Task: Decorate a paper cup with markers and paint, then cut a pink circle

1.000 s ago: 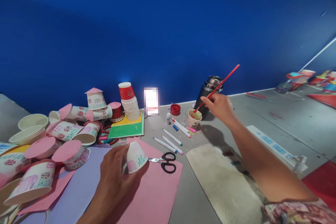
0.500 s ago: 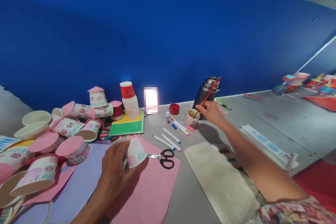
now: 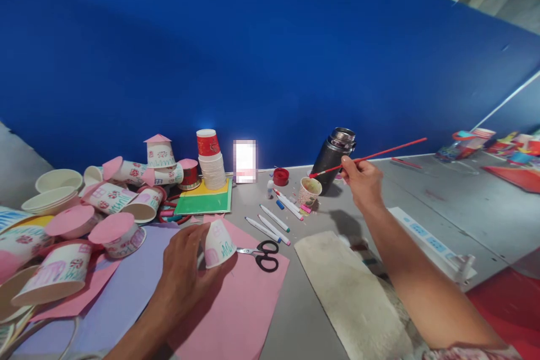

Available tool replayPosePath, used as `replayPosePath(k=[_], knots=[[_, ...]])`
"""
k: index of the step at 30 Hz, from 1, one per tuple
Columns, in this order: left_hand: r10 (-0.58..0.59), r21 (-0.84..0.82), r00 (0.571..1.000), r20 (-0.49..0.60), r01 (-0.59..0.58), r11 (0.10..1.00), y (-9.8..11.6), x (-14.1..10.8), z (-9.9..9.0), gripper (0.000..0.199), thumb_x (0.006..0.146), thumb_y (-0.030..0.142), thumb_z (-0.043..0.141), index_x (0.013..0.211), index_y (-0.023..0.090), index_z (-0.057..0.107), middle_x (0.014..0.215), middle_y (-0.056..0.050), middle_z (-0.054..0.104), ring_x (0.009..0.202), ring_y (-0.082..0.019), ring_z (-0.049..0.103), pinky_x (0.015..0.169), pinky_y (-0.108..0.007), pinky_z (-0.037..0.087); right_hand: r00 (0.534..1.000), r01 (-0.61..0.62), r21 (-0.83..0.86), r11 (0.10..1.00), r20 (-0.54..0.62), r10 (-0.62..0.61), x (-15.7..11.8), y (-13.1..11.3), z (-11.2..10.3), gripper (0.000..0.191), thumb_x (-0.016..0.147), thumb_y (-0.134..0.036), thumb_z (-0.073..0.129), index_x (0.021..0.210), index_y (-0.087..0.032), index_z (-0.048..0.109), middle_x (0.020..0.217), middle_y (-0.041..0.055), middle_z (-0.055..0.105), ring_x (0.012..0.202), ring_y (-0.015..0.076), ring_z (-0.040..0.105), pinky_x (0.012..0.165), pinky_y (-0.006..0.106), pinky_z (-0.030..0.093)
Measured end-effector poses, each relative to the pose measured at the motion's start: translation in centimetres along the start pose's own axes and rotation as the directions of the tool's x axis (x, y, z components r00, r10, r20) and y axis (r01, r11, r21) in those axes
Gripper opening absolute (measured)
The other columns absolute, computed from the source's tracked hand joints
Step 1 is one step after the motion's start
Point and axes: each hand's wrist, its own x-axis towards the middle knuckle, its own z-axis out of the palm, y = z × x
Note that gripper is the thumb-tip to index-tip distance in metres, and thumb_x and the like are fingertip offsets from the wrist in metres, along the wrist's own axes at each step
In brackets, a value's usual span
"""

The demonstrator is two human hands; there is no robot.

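My left hand (image 3: 185,264) is closed around an upside-down paper cup (image 3: 218,244) with purple and green drawings, just over the pink paper (image 3: 240,304). Between its fingers and thumb, my right hand (image 3: 365,180) pinches a thin red paintbrush (image 3: 379,153). The brush lies nearly level, its tip at the far rim of a small patterned cup (image 3: 310,192). Black-handled scissors (image 3: 266,256) rest on the pink paper beside the drawn cup. A red round lid or dish (image 3: 280,176) sits behind the markers.
Several decorated paper cups (image 3: 109,202) crowd the left. A cup stack (image 3: 212,171) stands on a green and yellow book (image 3: 206,202). Markers (image 3: 274,217) lie mid-table. An open black flask (image 3: 333,152), a beige cloth (image 3: 350,292) and a power strip (image 3: 426,236) are on the right.
My right hand has drawn the paintbrush up out of the small patterned cup and moved right, tipping the brush from steep to nearly level. My left hand keeps its hold on the drawn cup.
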Motion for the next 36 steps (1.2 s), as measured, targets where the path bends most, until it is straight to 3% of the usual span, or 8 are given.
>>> replayPosePath(k=[6,9,12,18,26,31,36], knots=[[-0.044,-0.03,0.999,0.018,0.044,0.999,0.3,0.1,-0.4,0.06,0.081,0.058,0.075,0.128,0.024,0.059,0.129,-0.014,0.066,0.123,-0.039,0.061,0.103,-0.058,0.051,0.994,-0.037,0.119,0.992,0.104,0.025,-0.9,-0.3,0.1,0.036,0.061,-0.047,0.087,0.059,-0.019,0.065,0.053,0.0015,0.066,0.051,0.015,0.054,0.05,0.027,0.036],[-0.035,-0.046,0.999,0.015,0.035,0.998,0.5,0.1,-0.5,0.062,0.081,0.058,0.075,0.128,0.021,0.058,0.128,-0.016,0.065,0.123,-0.04,0.061,0.103,-0.06,0.051,0.992,-0.1,0.286,0.953,0.104,0.073,-0.9,-1.2,-0.3,0.039,0.066,-0.053,0.085,0.067,-0.019,0.065,0.056,-0.0019,0.063,0.047,0.0099,0.045,0.046,0.024,0.032],[-0.042,-0.099,0.999,0.019,0.043,0.994,0.7,0.0,-0.6,0.063,0.08,0.056,0.076,0.129,0.022,0.057,0.129,-0.016,0.064,0.124,-0.04,0.061,0.103,-0.06,0.053,0.966,-0.217,0.466,0.858,0.232,0.118,-1.8,-2.6,-0.5,0.046,0.067,-0.061,0.084,0.075,-0.02,0.064,0.059,-0.0045,0.059,0.043,0.0065,0.038,0.04,0.02,0.026],[-0.056,-0.234,0.996,0.068,0.071,0.97,1.3,-0.1,-1.3,0.058,0.084,0.045,0.078,0.133,0.026,0.051,0.134,-0.013,0.057,0.13,-0.035,0.057,0.105,-0.056,0.055,0.8,-0.51,0.587,0.628,0.593,0.095,-6.6,-4.7,1.0,0.044,0.067,-0.051,0.091,0.076,-0.02,0.061,0.062,-0.006,0.055,0.042,0.0028,0.031,0.037,0.014,0.028],[-0.02,-0.298,0.996,0.088,0.045,0.953,1.7,-0.3,-1.8,0.059,0.084,0.032,0.078,0.136,0.029,0.048,0.139,-0.011,0.054,0.134,-0.032,0.053,0.111,-0.056,0.051,0.627,-0.737,0.566,0.37,0.777,0.061,-10.5,-4.4,2.3,0.027,0.079,-0.037,0.086,0.082,-0.022,0.063,0.065,-0.0064,0.055,0.046,0.0048,0.038,0.039,0.013,0.036],[0.01,-0.307,0.998,0.062,0.01,0.952,1.6,-0.4,-1.5,0.062,0.082,0.026,0.076,0.138,0.029,0.048,0.137,-0.011,0.055,0.133,-0.032,0.054,0.111,-0.059,0.05,0.649,-0.698,0.557,0.451,0.758,0.069,-11.3,-4.3,2.5,0.029,0.079,-0.042,0.086,0.083,-0.023,0.065,0.065,-0.0062,0.057,0.045,0.0052,0.038,0.04,0.015,0.037],[0.019,-0.322,0.998,0.054,-0.001,0.947,1.7,-0.6,-1.3,0.067,0.081,0.03,0.082,0.138,0.029,0.047,0.137,-0.01,0.055,0.131,-0.031,0.054,0.111,-0.054,0.05,0.697,-0.63,0.541,0.557,0.711,0.098,-12.0,-6.1,3.0,0.032,0.073,-0.046,0.09,0.081,-0.021,0.073,0.068,-0.0011,0.069,0.044,0.004,0.042,0.039,0.016,0.033]])
